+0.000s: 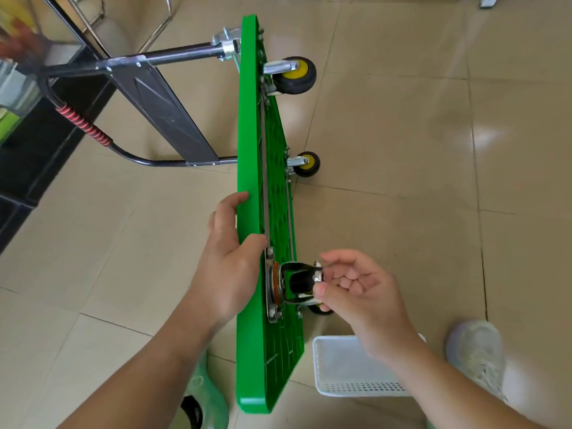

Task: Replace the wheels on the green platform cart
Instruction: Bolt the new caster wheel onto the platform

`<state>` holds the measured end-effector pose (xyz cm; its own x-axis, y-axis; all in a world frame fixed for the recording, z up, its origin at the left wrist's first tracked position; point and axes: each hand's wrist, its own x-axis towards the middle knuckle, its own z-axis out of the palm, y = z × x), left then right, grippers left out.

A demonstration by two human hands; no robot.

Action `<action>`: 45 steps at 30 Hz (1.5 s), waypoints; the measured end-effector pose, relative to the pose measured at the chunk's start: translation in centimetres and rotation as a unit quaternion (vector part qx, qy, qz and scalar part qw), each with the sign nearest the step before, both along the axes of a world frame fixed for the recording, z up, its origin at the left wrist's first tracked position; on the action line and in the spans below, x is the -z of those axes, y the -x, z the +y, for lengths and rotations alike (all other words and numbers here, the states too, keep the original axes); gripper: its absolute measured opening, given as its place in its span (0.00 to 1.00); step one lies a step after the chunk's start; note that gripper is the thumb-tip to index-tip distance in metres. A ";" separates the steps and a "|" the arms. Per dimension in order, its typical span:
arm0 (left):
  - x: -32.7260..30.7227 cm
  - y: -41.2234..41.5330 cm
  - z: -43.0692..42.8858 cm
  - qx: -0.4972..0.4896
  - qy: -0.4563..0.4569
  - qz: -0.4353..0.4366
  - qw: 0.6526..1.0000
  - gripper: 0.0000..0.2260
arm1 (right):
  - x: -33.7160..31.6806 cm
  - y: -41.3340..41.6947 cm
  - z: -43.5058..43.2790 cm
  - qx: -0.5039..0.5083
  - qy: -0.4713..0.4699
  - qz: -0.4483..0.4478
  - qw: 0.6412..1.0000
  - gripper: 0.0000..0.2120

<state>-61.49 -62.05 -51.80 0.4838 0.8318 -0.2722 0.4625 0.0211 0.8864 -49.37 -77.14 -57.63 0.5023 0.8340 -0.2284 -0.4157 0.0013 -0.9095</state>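
The green platform cart [250,125] stands on its long edge on the tiled floor, underside facing right. My left hand [230,258] grips its upper edge, fingers on the flat face and thumb over the rim. My right hand [356,289] pinches the axle end of the near caster [297,284], a chrome fork bolted to the underside; its wheel is mostly hidden behind my fingers. Two more casters with black tyres and yellow hubs stick out to the right, one at the far end [294,75] and one in the middle [306,164].
The cart's black folding handle [161,109] with a red-wrapped grip lies out to the left. A white perforated plastic basket [349,370] sits on the floor under my right forearm. My shoes are at the bottom, one by the basket [476,357]. Dark furniture stands at the left.
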 end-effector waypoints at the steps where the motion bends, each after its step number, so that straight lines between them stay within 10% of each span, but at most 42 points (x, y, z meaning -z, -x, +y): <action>1: 0.1 -0.2 0.3 0.001 -0.002 0.002 1.000 0.30 | -0.3 -0.3 0.5 -0.006 0.001 -0.011 1.000 0.15; 8: 0.5 -1.2 2.6 0.018 0.030 -0.020 0.999 0.31 | -0.8 -4.8 6.1 -0.143 0.155 -0.166 0.963 0.09; 19: 1.9 -0.8 2.6 0.018 0.068 -0.119 0.990 0.33 | 3.6 -5.7 11.5 -0.343 0.289 -0.143 0.882 0.09; 33: 2.0 -1.0 2.7 0.029 0.081 -0.137 0.987 0.33 | 3.8 -5.3 11.4 -0.352 0.301 -0.028 0.886 0.08; 45: 1.9 -1.3 2.7 0.023 0.094 -0.146 0.985 0.34 | 3.4 -5.2 11.0 -0.358 0.287 -0.100 0.883 0.13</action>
